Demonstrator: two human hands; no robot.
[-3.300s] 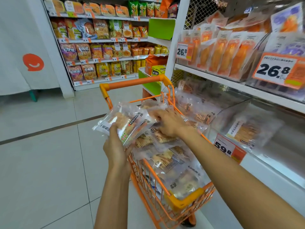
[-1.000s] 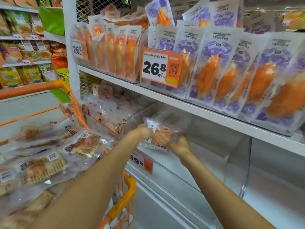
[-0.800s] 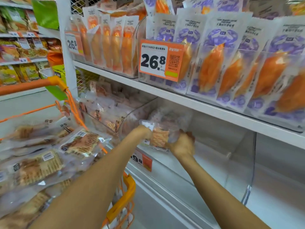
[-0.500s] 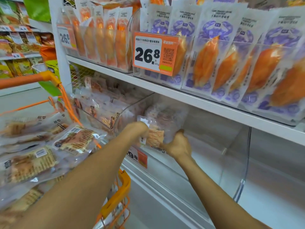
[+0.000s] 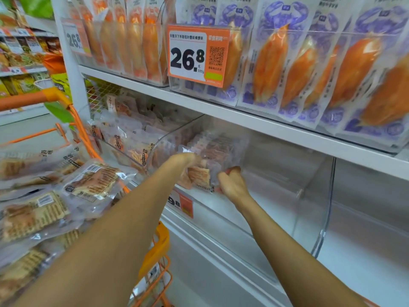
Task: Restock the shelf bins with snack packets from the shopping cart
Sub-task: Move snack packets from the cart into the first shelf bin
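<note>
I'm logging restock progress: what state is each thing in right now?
left hand: gripping the snack packets, inside the bin
right hand: gripping the same packets from the right
snack packets: held upright in the bin, not released
clear bin: mostly unfilled to the right of the hands
neighbouring bin: stocked
shopping cart: heaped with packets

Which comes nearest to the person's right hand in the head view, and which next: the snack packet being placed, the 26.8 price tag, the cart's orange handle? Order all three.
1. Snack packet: held, just left of the right hand.
2. 26.8 price tag: on the shelf above.
3. Cart's orange handle: far left.
</note>
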